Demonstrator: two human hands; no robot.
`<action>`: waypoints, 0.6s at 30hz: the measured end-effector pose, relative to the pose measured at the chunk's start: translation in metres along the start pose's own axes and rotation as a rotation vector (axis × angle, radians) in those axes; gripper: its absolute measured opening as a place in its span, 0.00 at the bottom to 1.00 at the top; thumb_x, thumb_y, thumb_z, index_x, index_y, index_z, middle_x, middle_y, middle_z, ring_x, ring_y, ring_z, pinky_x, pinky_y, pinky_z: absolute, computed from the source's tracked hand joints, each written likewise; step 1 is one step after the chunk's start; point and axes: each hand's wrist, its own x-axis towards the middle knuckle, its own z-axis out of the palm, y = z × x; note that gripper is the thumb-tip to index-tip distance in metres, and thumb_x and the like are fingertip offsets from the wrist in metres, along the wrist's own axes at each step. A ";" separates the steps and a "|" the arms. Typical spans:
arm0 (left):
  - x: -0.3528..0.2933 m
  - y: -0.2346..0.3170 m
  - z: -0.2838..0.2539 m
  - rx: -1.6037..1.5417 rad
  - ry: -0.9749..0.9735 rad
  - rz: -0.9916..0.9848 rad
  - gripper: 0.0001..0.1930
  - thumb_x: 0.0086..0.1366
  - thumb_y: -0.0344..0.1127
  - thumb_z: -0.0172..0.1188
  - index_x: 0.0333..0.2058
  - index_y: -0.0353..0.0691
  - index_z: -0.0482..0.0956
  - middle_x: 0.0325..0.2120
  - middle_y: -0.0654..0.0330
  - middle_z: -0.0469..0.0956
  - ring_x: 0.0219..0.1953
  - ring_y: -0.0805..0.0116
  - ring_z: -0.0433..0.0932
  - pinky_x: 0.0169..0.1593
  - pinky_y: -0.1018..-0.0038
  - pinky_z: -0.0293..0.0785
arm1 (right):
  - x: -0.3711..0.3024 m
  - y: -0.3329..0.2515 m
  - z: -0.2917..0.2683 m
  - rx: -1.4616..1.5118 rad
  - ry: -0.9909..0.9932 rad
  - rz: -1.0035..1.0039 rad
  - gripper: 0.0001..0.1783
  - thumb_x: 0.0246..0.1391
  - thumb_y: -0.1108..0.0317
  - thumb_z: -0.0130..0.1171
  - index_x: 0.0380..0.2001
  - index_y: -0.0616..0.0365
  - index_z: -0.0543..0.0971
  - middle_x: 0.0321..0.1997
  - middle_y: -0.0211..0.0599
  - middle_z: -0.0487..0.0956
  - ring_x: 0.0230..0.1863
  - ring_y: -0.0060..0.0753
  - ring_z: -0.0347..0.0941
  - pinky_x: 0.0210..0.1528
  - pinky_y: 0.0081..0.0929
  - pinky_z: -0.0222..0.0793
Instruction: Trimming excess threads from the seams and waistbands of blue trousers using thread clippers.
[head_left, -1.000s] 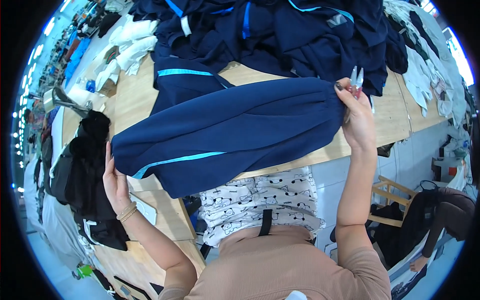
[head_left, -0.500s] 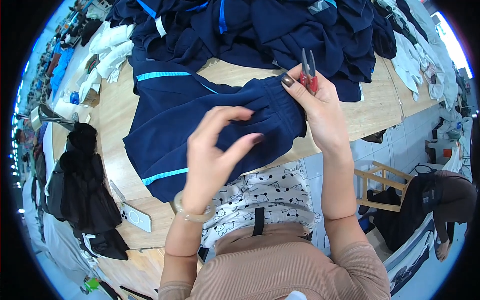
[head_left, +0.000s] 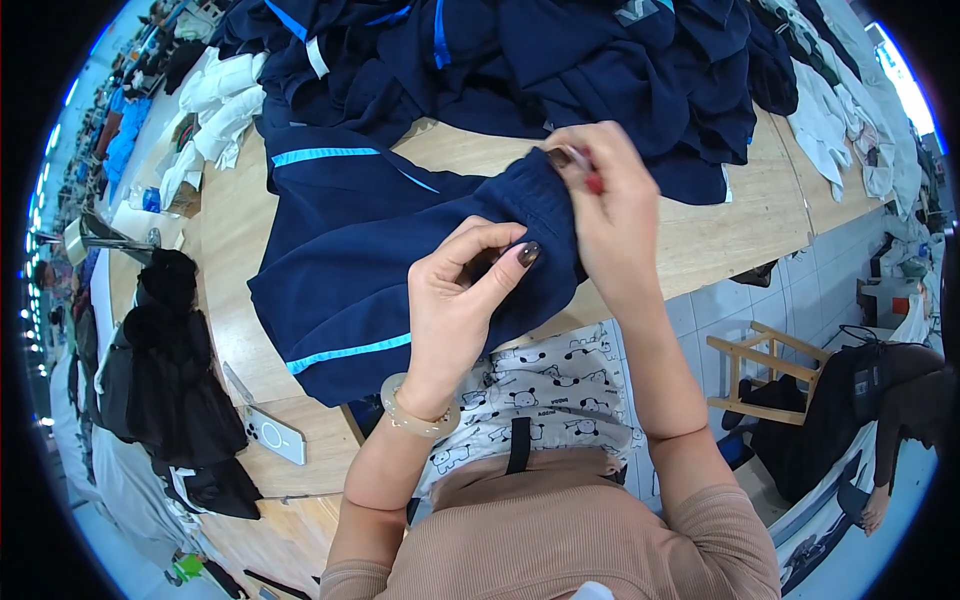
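Hands now pinch the navy garment's (head_left: 370, 260) cuff: left hand (head_left: 455, 310) lowered onto it, right hand (head_left: 610, 210) clutching red-handled snips (head_left: 592, 182)

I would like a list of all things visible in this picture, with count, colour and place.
navy garment: one, dark blue with light blue stripes, spread on the table, both hands at its cuff
garment pile: many, dark blue, far side of the table
white cloths: several, far left of the table
table: one, light wood
phone: one, white, near left table edge
black clothes: a heap, left
wooden stool: one, floor at right
small tool: one, red handle, in the right hand
left hand: pinches the cuff
right hand: grips the tool at the cuff
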 end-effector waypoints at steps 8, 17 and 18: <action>0.002 -0.002 0.009 -0.138 0.071 -0.051 0.07 0.61 0.22 0.60 0.38 0.28 0.81 0.30 0.66 0.74 0.33 0.82 0.70 0.40 0.86 0.66 | -0.017 -0.033 -0.026 -0.016 -0.176 -0.017 0.13 0.38 0.83 0.65 0.31 0.61 0.79 0.27 0.33 0.71 0.27 0.26 0.68 0.29 0.17 0.64; 0.002 -0.006 0.007 -0.112 0.068 -0.023 0.07 0.60 0.21 0.61 0.38 0.28 0.81 0.34 0.64 0.73 0.36 0.80 0.71 0.42 0.85 0.68 | -0.022 -0.027 -0.025 0.172 -0.209 0.258 0.09 0.44 0.79 0.63 0.33 0.65 0.78 0.27 0.29 0.74 0.25 0.14 0.62 0.28 0.12 0.59; 0.002 -0.008 0.006 -0.065 0.065 -0.004 0.07 0.60 0.22 0.62 0.38 0.28 0.81 0.37 0.63 0.72 0.36 0.80 0.72 0.43 0.85 0.69 | -0.024 -0.026 -0.023 0.235 -0.187 0.303 0.07 0.46 0.79 0.61 0.32 0.65 0.78 0.27 0.27 0.74 0.24 0.13 0.61 0.27 0.12 0.59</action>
